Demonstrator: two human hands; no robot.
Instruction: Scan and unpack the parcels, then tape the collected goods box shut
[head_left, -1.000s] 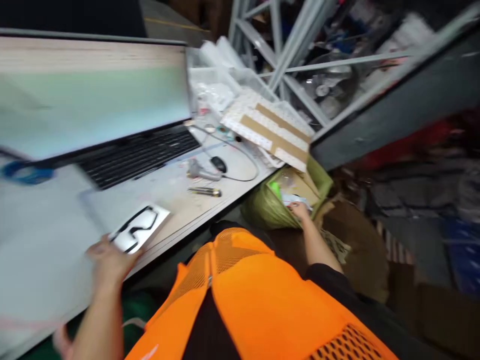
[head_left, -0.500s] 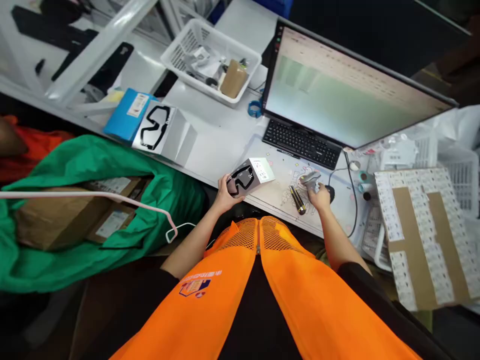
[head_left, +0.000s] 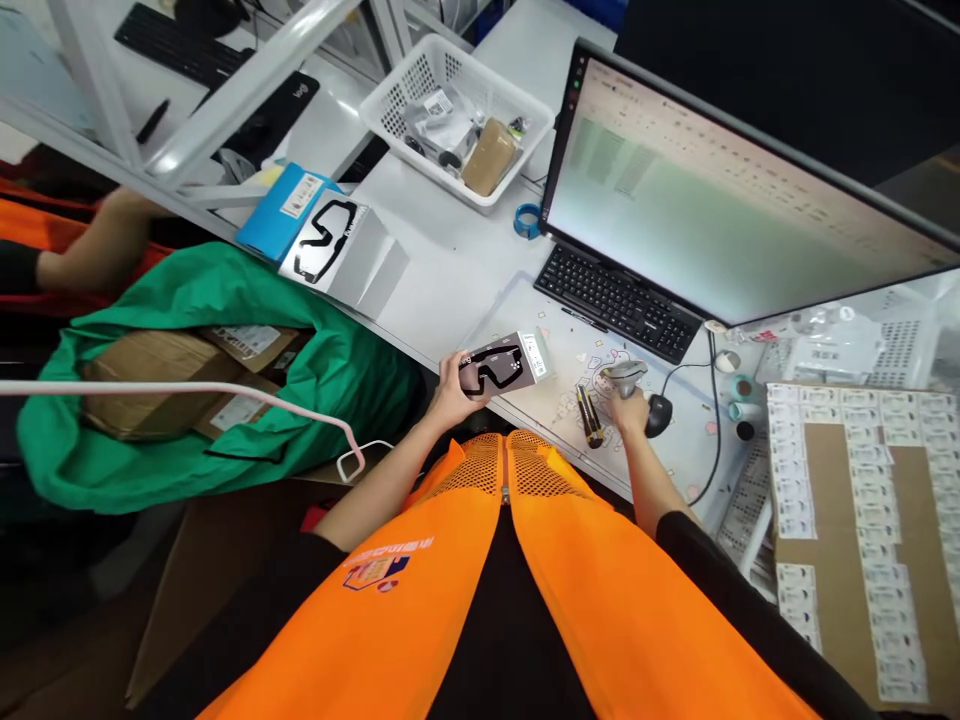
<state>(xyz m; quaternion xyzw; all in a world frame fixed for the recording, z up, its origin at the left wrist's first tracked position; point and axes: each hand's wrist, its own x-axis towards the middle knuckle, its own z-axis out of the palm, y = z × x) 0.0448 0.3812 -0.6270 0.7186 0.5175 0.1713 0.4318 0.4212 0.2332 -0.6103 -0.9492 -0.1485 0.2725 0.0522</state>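
My left hand point(head_left: 453, 391) grips a small silver box point(head_left: 504, 364) printed with black goggles, held just above the desk's near edge. A white label shows on the box's right end. My right hand point(head_left: 628, 408) closes around a grey handheld scanner point(head_left: 622, 374) on the desk, beside a black mouse point(head_left: 658, 415). A yellow-and-black utility knife point(head_left: 588, 418) lies between my two hands. A second, larger goggles box point(head_left: 334, 249) stands further left on the desk.
A monitor point(head_left: 720, 210) and black keyboard point(head_left: 616, 300) sit behind my hands. A white basket point(head_left: 454, 118), blue box point(head_left: 282, 207) and blue tape roll point(head_left: 527, 221) lie further back. A green sack point(head_left: 210, 380) of parcels hangs left; label sheets on cardboard point(head_left: 862, 520) right. Another person's arm point(head_left: 90, 240) shows far left.
A second ago my right hand reached into a green bag at the right; since then the view swung left, it took the scanner, and my left hand lifted and tilted the small box.
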